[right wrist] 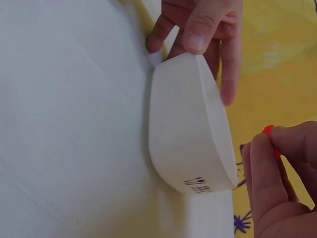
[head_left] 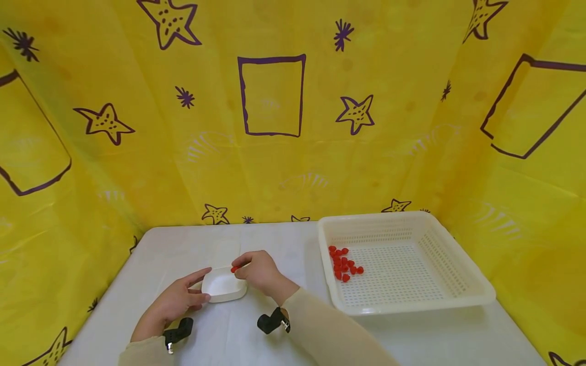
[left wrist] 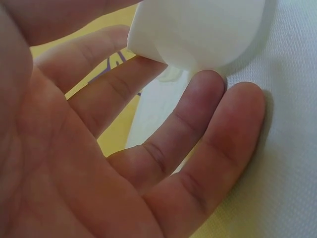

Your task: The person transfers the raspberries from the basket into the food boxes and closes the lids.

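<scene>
Bowl [head_left: 229, 297]: on the surface [head_left: 229, 340], toward its far left corner; probably light, stiff and smooth enough to slide, so best steadied by the rim.
Left hand [head_left: 176, 300]: gripping the bowl's left side between thumb and fingers.
Right hand [head_left: 262, 272]: fingertips pinching a red piece at the bowl's far right corner.
Red piece [head_left: 234, 269]: small, likely light and easily dropped; firmness cannot be told; a gentle pinch across its sides suits.
Basket [head_left: 412, 308]: more red pieces [head_left: 344, 267] lie loose along its left edge.

Spotting smooth plastic-looking bowl [head_left: 223, 285], seven o'clock; glossy plastic basket [head_left: 416, 308], four; woven-looking tablecloth [head_left: 256, 351], six; shiny curtain [head_left: 274, 101], twelve!
</scene>
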Tool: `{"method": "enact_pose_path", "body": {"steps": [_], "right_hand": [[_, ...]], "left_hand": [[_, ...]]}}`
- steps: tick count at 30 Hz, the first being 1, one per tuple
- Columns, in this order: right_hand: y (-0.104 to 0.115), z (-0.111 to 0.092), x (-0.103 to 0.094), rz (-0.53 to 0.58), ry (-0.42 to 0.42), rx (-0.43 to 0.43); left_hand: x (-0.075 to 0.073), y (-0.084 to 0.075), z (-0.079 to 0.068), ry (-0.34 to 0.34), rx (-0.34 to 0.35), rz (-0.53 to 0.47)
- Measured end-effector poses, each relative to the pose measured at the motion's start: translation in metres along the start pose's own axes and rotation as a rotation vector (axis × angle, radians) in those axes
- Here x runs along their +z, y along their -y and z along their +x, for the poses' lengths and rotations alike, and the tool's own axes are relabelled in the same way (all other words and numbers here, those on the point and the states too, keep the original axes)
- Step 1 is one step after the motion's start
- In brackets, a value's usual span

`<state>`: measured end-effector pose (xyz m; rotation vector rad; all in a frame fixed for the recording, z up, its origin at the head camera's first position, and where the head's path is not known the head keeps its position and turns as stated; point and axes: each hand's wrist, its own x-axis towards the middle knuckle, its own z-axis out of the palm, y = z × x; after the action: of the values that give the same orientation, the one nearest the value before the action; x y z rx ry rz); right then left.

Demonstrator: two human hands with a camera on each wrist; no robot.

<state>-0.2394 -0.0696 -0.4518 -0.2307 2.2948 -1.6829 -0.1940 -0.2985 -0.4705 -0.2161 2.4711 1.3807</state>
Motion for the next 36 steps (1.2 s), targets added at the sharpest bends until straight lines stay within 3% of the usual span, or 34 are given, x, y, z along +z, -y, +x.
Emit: {"method": "enact_pose_path", "body": {"steps": [12,23,27,31,36], "right_hand": [[-0.006,-0.001,0.008,-0.178,0.024,-0.094],[-0.005,-0.002,0.004,-0.181,0.036,-0.106],[0.004,-0.003,0.001,-0.106,0.027,-0.053],[0.031,-0.001,-0.008,0.036,0.026,-0.029],[0.082,0.003,-0.049,0.323,0.085,-0.075]], "left_hand": [[0.001,0.007,0.003,0.002,0.027,-0.037],[0.002,0.005,0.003,0.000,0.019,-0.050],[0.001,0.005,0.004,0.006,0.026,-0.033],[-0.001,0.006,0.004,0.006,0.029,0.000],[-0.002,0.006,0.004,0.011,0.041,-0.006]]}}
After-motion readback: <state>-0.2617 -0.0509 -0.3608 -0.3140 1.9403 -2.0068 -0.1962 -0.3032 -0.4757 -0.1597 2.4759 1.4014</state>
